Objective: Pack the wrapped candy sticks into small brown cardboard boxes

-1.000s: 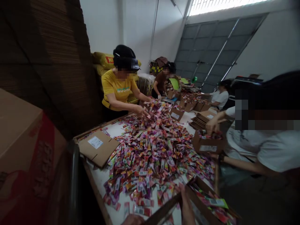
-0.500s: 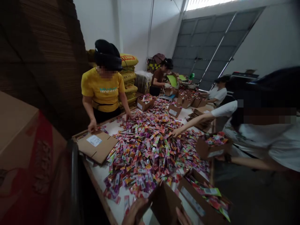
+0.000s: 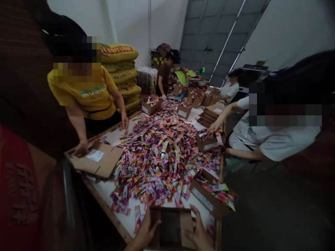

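Observation:
At the near edge of the table I hold a brown cardboard box [image 3: 186,223] between both hands, its top open toward me and a dark hollow inside. My left hand [image 3: 144,228] grips its left side, thumb near a side flap. On the right side my right hand [image 3: 198,230] has its fingers along the wall and the thumb on the other flap. Just beyond spreads a large heap of small colourful sachets [image 3: 159,157]. Beside my right hand stands a filled box [image 3: 202,198] with a white label, sachets sticking out of its top.
A co-worker in yellow [image 3: 87,92] touches flat folded cartons [image 3: 108,160] at the table's left. At right, a co-worker in white [image 3: 277,139] holds a sachet box [image 3: 209,144]. More boxes [image 3: 150,106] and other people are farther back. A red-printed carton [image 3: 23,188] stands at left.
My hands have brought the box upright, its opening now facing me. The view has shifted right. The co-worker in white has moved a hand from the heap to their box.

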A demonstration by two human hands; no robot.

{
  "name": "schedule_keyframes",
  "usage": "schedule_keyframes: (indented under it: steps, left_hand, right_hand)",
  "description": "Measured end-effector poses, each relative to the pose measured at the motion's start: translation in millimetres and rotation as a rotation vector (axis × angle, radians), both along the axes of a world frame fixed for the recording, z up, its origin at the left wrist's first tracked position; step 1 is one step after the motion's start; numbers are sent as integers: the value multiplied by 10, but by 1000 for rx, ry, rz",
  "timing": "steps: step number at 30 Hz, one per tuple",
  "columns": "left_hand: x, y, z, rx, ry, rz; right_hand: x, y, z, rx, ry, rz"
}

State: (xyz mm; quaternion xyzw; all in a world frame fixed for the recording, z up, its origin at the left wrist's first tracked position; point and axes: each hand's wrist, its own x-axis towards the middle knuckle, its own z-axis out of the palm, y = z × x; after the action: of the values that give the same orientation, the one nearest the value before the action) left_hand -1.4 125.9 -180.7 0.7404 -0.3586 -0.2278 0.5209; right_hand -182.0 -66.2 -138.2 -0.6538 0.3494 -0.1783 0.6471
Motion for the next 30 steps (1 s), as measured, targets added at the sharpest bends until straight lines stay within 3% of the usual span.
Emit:
schedule_keyframes:
  steps: [3,5,8,10,14,18,20,23,26,28,30]
  left_hand:
    - [75,127,26,-82,-203,-15]
    - [132,275,76,-81,-254,-150]
    - [200,459,224,-66,-125,-328]
    - [213,494,332,-42,-5,-366]
    - [158,332,425,67,60,-245]
    - [94,62,273,134,158,-23]
    - [69,-47,152,210,175,-26]
    - [8,-164,31,335,36,33]
    - [-43,-204,78,463,-212,148]
    - [-38,-196,204,458,-393,19]
    - [-13,-204,370,369,-508,-313]
  right_hand:
    - [-33,-38,3,-146,25,-11]
    - [-110,-55,-57,-234,52,-4]
    - [-191,-81,-178,-225,35,10]
    - [-206,-97,-221,-150,36,1]
    - [-181,-88,-167,77,61,8]
    - [-18,-50,-102,161,21,-69]
    - [122,-69,-107,132,33,-74]
    - [303,-141,-167,-50,174,-90]
    - [305,-182,-285,-176,244,-116]
    - [205,-184,-366,-84,193,-95]
    - [117,-209,-388,102,133,-55]
